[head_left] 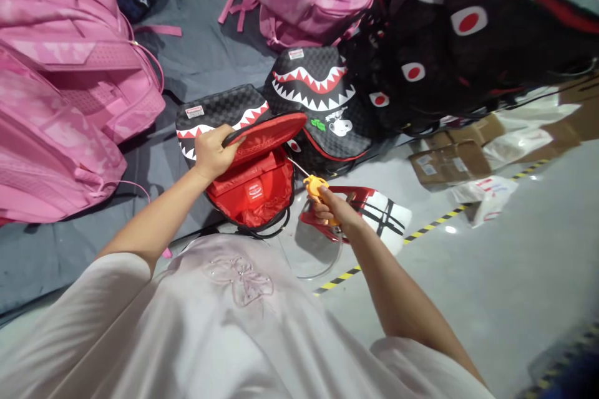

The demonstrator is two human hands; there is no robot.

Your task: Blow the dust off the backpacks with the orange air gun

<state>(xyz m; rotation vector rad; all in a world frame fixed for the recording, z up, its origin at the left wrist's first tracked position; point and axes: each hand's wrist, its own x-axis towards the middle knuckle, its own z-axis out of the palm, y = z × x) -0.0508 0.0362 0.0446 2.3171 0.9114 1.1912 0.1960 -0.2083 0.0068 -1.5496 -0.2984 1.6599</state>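
Pink backpacks (84, 75) crowd the left of the grey-covered worktop (201, 31); at its near edge lies an open checkered bag (234, 106), its red-and-white label (194, 112) too small to read, with the left hand (216, 151), forearm slanting up, gripping its red-lined flap (271, 136). Rightward, the right hand (336, 209) closes around an orange-handled tool (316, 186), shaft toward the bag, before open floor (468, 287).

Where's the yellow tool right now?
Head view, just right of centre: the yellow tool is in the right hand, immediately right of the open red-lined backpack.
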